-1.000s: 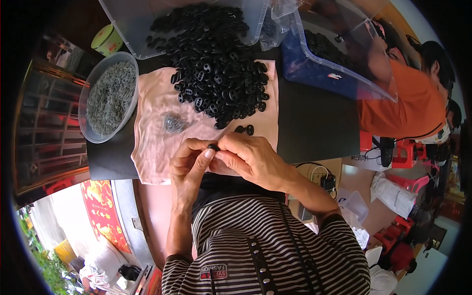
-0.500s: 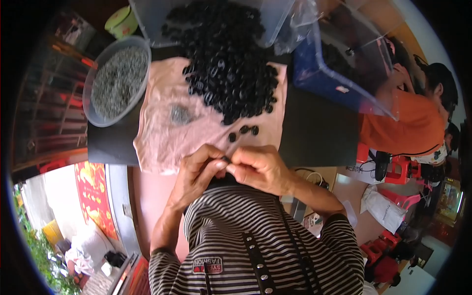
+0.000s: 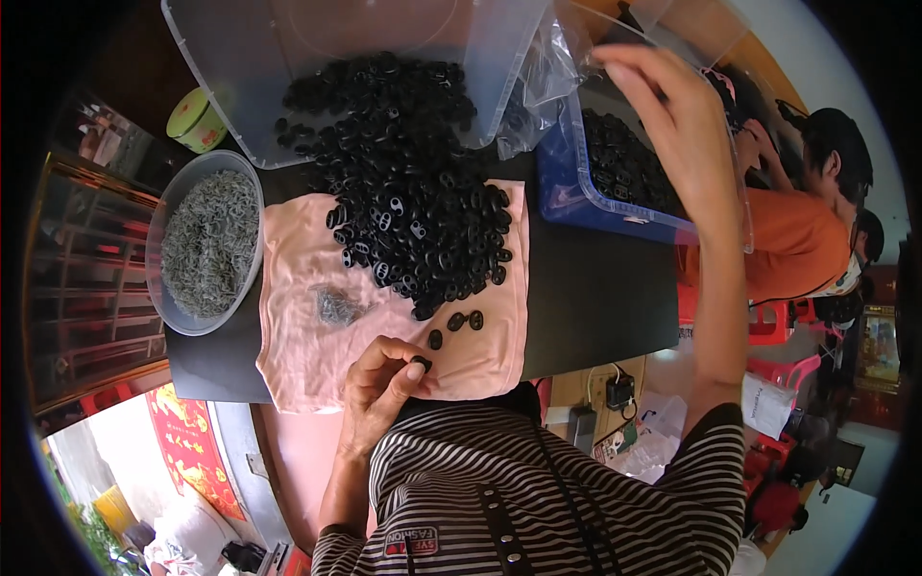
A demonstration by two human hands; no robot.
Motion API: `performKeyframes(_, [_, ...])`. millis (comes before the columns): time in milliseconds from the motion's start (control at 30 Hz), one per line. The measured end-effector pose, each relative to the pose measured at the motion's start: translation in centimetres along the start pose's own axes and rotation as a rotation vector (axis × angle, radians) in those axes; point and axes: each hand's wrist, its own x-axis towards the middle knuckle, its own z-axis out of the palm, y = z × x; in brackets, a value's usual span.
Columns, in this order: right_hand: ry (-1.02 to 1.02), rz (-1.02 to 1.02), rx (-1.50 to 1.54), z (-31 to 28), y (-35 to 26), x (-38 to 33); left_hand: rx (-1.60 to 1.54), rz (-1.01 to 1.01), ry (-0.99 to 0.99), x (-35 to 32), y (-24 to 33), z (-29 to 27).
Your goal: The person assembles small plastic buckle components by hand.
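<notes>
My left hand (image 3: 376, 389) pinches a small black oval plastic piece (image 3: 421, 364) between thumb and fingers, just above the near edge of a pink cloth (image 3: 298, 250). Raised at the upper right, my right hand (image 3: 677, 134) is over the blue bin (image 3: 557, 187), fingers stretched out and nothing visible in them. A large heap of black oval pieces with holes (image 3: 423, 221) spills onto the cloth. Three loose black pieces (image 3: 456, 322) lie between the heap and my left hand. To their left sits a small pile of silvery metal bits (image 3: 338, 305).
A clear bin (image 3: 317, 38) lies behind the heap; a clear plastic bag (image 3: 557, 67) hangs beside it. At left stands a round bowl (image 3: 254, 178) of silvery metal bits, with a green container (image 3: 197, 120) behind. A person in orange (image 3: 797, 230) sits at right.
My right hand has left my left hand and swung up and right over the blue bin. My left hand keeps the black piece. The view has shifted, so the table sits lower.
</notes>
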Motion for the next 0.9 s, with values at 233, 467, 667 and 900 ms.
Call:
performKeyframes(233, [-0.188,-0.278,-0.182,2.6,-0.7,4.9,-0.087,0.055,-0.003,0.1,-0.5,-0.4])
performKeyframes(467, [-0.383,-0.94,-0.108,4.9,3.7,7.5,-0.168,0.054,0.007,-0.5,-1.5,-1.2])
performKeyframes(667, [-1.035,-0.146,0.105,6.8,11.3,9.5,-0.201,0.093,-0.045,-0.1,-1.7,-1.3])
performKeyframes(900, [-1.043,-1.295,-1.195,11.4,9.7,11.3,-0.238,0.075,-0.057,0.0,-2.3,-2.5])
